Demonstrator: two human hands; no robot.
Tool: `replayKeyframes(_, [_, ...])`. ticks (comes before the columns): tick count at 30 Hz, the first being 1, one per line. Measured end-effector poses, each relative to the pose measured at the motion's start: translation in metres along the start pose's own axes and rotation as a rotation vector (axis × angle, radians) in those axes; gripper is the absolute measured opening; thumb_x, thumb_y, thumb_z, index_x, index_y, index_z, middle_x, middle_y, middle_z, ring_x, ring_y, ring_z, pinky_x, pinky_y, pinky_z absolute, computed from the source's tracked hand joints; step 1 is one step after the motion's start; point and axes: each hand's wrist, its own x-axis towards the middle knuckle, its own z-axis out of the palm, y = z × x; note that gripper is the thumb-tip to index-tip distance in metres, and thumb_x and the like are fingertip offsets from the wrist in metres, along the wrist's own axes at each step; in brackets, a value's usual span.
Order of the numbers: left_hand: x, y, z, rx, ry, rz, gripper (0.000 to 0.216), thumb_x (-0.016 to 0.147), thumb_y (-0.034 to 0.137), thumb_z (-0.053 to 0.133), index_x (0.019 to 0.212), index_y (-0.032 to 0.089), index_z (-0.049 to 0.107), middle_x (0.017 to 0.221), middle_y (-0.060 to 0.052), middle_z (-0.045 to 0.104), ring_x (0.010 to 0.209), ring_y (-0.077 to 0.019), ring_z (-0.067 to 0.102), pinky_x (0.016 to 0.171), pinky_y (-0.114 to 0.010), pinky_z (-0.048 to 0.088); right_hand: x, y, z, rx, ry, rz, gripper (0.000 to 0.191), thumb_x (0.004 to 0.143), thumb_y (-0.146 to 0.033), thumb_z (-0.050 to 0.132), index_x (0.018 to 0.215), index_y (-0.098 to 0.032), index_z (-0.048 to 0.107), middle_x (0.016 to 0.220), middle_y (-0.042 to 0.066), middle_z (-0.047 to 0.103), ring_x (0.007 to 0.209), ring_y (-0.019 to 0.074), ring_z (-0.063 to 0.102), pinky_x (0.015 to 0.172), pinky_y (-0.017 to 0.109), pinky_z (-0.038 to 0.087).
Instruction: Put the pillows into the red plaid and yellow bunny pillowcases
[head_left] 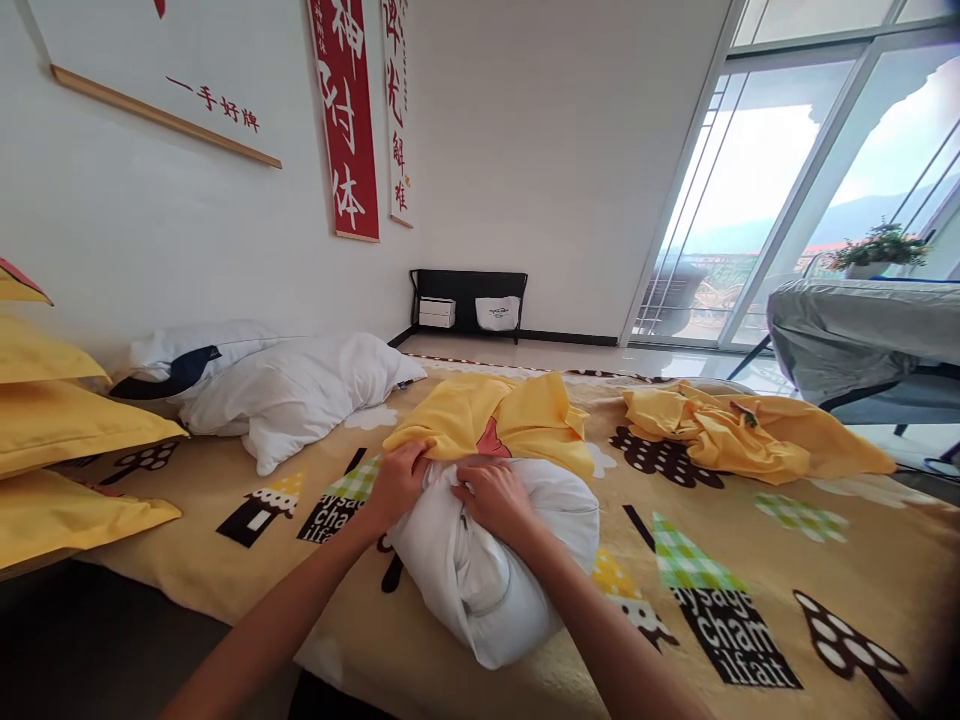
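Note:
A white pillow [502,590], folded over on itself, lies on the patterned blanket in front of me. Its far end is at the mouth of a yellow pillowcase [450,410] with a reddish print. My left hand [403,480] is closed on the near left edge of the pillowcase, beside the pillow. My right hand [495,492] rests on top of the pillow near the pillowcase opening, its fingers curled into the white fabric. How far the pillow reaches inside the case is hidden.
Several white pillows [300,390] lie at the left by the wall. Yellow cushions [82,430] are stacked at the far left. Another crumpled yellow pillowcase [720,430] lies at the right on the patterned blanket [795,560]. A grey-covered table [840,320] stands beyond.

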Motion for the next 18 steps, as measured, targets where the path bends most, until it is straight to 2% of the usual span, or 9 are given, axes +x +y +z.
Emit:
replayKeyframes(2, [0.001,0.008,0.004,-0.086,-0.036,-0.043,0.015,0.090,0.022,0.045,0.080,0.018,0.055,0.080,-0.005,0.065,0.077,-0.0181,0.062,0.071,-0.031,0.050,0.004,0.002,0.000,0.004,0.019,0.038,0.016,0.088,-0.032,0.055,0.085,-0.023,0.068,0.091,0.007,0.073,0.089,0.0230,0.065,0.076,0.031,0.037])
replayKeyframes(4, [-0.001,0.016,0.007,-0.089,-0.090,-0.041,0.014,0.088,0.028,0.050,0.079,0.018,0.053,0.080,-0.005,0.063,0.078,-0.0198,0.061,0.072,-0.034,0.051,0.006,0.004,0.000,0.010,0.041,0.079,0.020,0.090,-0.033,0.053,0.086,-0.022,0.069,0.092,0.008,0.073,0.088,0.0229,0.065,0.075,0.031,0.037])
replayKeyframes(7, [-0.004,0.023,0.008,-0.035,-0.172,-0.051,0.027,0.078,0.036,0.062,0.095,0.017,0.053,0.094,-0.009,0.064,0.092,-0.0245,0.061,0.080,-0.040,0.051,0.006,0.007,-0.001,0.027,0.062,0.109,0.021,0.090,-0.037,0.054,0.085,-0.024,0.070,0.089,0.006,0.073,0.087,0.0222,0.065,0.075,0.030,0.038])
replayKeyframes(10, [-0.003,0.023,0.007,-0.011,-0.262,-0.095,0.039,0.077,0.041,0.063,0.106,0.017,0.052,0.105,-0.010,0.064,0.102,-0.0263,0.061,0.086,-0.042,0.050,0.000,0.010,0.000,0.071,0.077,0.125,0.020,0.087,-0.040,0.058,0.082,-0.025,0.070,0.087,0.004,0.073,0.088,0.0223,0.064,0.076,0.030,0.039])
replayKeyframes(14, [0.000,0.019,0.003,-0.019,-0.416,-0.061,0.043,0.076,0.036,0.064,0.114,0.017,0.054,0.114,-0.010,0.064,0.107,-0.0260,0.060,0.091,-0.040,0.048,-0.012,0.019,-0.002,0.251,0.127,0.067,0.023,0.088,-0.037,0.057,0.074,-0.023,0.068,0.078,0.003,0.071,0.080,0.0205,0.062,0.078,0.031,0.041])
replayKeyframes(16, [-0.002,0.019,0.002,-0.022,-0.456,-0.047,0.039,0.077,0.029,0.062,0.113,0.017,0.056,0.111,-0.009,0.065,0.104,-0.0247,0.062,0.089,-0.037,0.049,-0.025,0.024,-0.005,0.396,0.262,0.024,0.023,0.090,-0.036,0.054,0.075,-0.022,0.066,0.080,0.003,0.070,0.081,0.0193,0.061,0.079,0.031,0.042])
replayKeyframes(18, [-0.005,0.019,0.003,-0.007,-0.440,-0.032,0.030,0.078,0.023,0.058,0.107,0.017,0.058,0.105,-0.009,0.067,0.099,-0.0239,0.062,0.085,-0.035,0.050,-0.045,0.030,-0.008,0.485,0.487,0.032,0.022,0.091,-0.036,0.052,0.079,-0.022,0.063,0.084,0.005,0.068,0.084,0.0197,0.060,0.081,0.032,0.044])
